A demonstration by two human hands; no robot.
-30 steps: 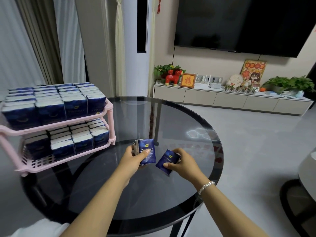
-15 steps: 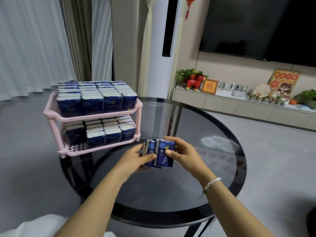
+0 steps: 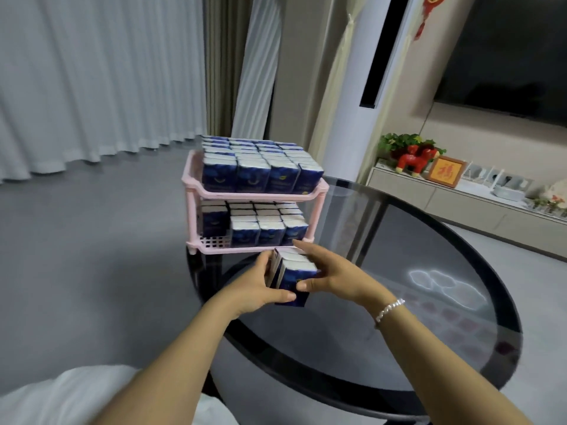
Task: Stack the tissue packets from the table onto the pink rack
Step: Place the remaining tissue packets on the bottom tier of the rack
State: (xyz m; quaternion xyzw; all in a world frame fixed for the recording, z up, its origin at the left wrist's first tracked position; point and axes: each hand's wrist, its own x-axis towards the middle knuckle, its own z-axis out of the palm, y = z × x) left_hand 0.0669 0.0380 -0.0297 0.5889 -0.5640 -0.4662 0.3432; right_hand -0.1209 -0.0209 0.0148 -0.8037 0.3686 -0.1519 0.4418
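Basically a carry-and-place step, packets en route to the rack. Left to right: the pink rack (image 3: 254,196) stands at the table's (image 3: 414,348) far-left edge, two tiers. Top tier full of blue tissue packets, packed upright in rows. Lower tier mostly filled too, with a bare patch of grid floor at its front-left corner beside a taller packet. Just in front of the rack's lower front rail, the left hand (image 3: 251,289) grasps the bundle of tissue packets (image 3: 293,276) from its left side, thumb curled under the near bottom edge. The bundle looks like several packets pressed face to face, white tops up, lifted off the glass as far as I can tell. The right hand (image 3: 334,276) clamps the other side, fingers wrapped over the far end, thumb on the near face; bracelet (image 3: 389,309) on that wrist. Both hands closed on the same bundle, squeezing it together.

To do it well: keep even inward pressure so the middle packets don't slip out, keep the bundle upright, and aim for the open lower-tier space, likely front-left. Clear the rail first, then lower in and slide against the neighbours before letting go. Watch for knocking the front-row packets or nudging the light rack off the table edge.
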